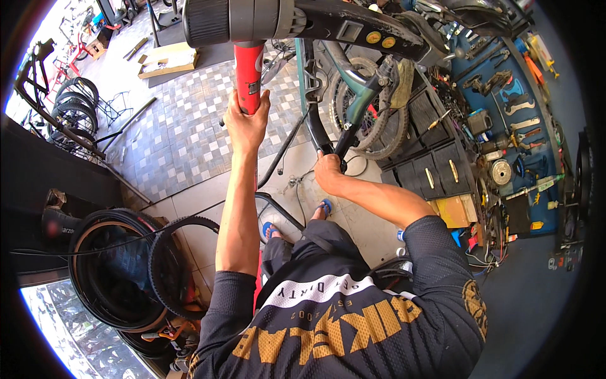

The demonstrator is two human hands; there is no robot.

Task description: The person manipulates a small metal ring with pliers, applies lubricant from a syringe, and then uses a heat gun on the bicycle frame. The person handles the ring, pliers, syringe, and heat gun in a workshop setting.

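A red post rises in front of me, topped by the black clamp head of what looks like a repair stand. Around the post's lower part my left hand is closed, thumb on its right side. To the right, a dark grey-green bicycle frame hangs below the stand's black arm. My right hand is closed on the low end of the frame, where its tubes meet; some fingers are hidden there.
Bicycle wheels stand behind the frame. On the right are a black drawer cabinet and a blue tool board. Tyres are stacked at lower left. An open cardboard box sits beyond the checkered floor mat.
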